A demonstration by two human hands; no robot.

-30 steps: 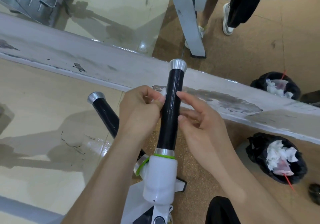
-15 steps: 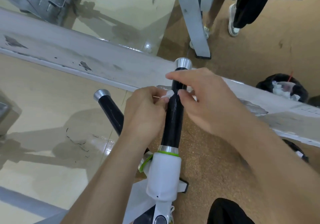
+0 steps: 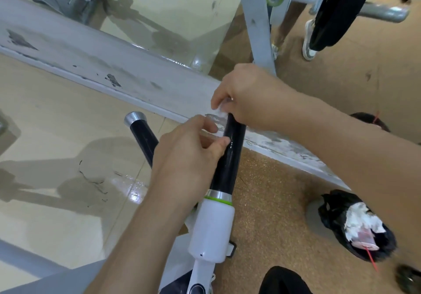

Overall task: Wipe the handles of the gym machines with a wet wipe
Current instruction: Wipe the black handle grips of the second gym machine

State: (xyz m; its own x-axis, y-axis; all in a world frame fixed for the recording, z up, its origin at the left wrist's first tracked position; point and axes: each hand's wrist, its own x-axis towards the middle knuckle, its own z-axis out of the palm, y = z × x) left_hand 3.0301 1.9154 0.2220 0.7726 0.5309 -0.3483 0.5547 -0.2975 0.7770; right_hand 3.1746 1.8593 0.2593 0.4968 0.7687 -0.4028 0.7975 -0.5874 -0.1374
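At the handle's (image 3: pixel 227 157) top, the right hand (image 3: pixel 246 98) has newly closed over the wet wipe (image 3: pixel 222 108), starting the wipe, left hand (image 3: pixel 189 148) pinching the grip.

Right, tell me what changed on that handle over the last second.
The right hand moved up from beside the near black handle to close over its top end, covering the silver cap, with the white wipe now under its fingers. The left hand stayed beside the handle's middle. The second handle and the bin bag did not move.
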